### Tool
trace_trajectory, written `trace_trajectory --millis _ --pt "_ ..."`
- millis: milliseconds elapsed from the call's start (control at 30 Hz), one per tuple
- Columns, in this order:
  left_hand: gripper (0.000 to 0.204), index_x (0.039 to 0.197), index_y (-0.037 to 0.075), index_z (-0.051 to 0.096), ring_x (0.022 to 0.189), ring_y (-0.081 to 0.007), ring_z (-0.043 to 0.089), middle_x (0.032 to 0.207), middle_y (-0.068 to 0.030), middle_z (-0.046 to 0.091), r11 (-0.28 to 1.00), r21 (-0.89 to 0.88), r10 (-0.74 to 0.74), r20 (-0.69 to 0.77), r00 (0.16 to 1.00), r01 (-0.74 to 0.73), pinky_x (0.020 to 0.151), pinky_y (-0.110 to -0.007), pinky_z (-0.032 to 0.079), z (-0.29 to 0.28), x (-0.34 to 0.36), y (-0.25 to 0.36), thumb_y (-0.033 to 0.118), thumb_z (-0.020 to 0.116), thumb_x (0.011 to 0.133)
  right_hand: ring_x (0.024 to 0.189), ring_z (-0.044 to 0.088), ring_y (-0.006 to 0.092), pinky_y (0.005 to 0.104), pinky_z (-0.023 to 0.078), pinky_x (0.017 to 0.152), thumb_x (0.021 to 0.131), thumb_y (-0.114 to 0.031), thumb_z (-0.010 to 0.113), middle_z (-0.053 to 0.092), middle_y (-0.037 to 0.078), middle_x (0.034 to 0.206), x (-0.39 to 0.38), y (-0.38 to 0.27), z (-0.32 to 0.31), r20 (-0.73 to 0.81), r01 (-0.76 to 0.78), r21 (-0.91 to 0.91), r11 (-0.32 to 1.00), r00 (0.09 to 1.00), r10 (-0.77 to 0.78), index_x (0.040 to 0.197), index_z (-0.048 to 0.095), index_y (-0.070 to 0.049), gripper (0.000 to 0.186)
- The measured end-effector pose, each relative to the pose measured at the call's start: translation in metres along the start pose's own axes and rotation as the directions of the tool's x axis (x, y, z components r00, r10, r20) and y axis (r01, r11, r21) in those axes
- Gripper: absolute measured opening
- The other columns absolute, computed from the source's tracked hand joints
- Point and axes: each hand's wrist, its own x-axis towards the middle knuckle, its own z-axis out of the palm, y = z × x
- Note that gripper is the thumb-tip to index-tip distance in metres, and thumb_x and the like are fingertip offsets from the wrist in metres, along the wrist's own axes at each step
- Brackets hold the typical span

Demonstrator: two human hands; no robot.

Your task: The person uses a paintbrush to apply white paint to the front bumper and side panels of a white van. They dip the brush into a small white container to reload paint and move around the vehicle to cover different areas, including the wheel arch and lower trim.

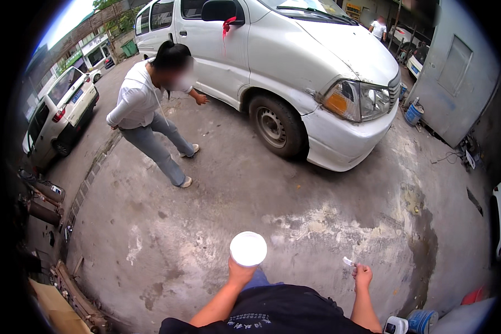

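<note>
In front of my body, my left hand point(241, 274) is closed around the side of a round white tub point(248, 249). Its top looks plain white, and I cannot tell whether that is a lid or the contents. Off to the right, my right hand point(363, 274) pinches a small, flat white piece point(348, 260) that points up and left; its exact kind is too small to make out. Ahead stands a white van point(328, 100), with scuffs on its front corner beside the orange-and-clear headlight point(357, 101). Both hands are well short of it.
A person in a white top point(150, 94) stands by the van's side, one arm stretched toward it. Blue buckets point(423, 321) are at the lower right; another blue bucket point(414, 113) stands near a grey metal door point(456, 83). A white car point(61, 111) is parked at left.
</note>
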Motion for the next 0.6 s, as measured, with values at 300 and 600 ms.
trace_trajectory --millis 300,600 --pt "0.061 0.116 0.000 0.047 0.100 -0.0327 0.059 0.107 -0.0186 0.058 0.995 0.057 0.080 -0.013 0.997 -0.079 0.084 -0.039 0.047 -0.095 0.146 -0.068 0.013 0.077 0.065 0.059 0.051 0.0095 0.0224 0.043 0.055 0.086 -0.016 0.060 0.056 0.003 0.071 -0.070 -0.251 0.273 0.342 0.319 0.234 0.918 0.857 -0.386 0.093 0.057 -0.002 0.017" --pt "0.060 0.117 0.000 0.047 0.102 -0.0302 0.058 0.109 -0.0170 0.058 0.988 0.122 0.106 -0.124 0.987 -0.090 0.085 -0.038 0.046 -0.149 0.256 -0.069 0.012 0.076 0.066 0.068 0.058 0.0116 0.0250 0.047 0.061 0.085 -0.015 0.061 0.061 0.005 0.078 -0.165 -0.384 0.431 0.731 0.287 0.394 0.873 0.479 -0.487 0.096 0.058 -0.001 0.019"
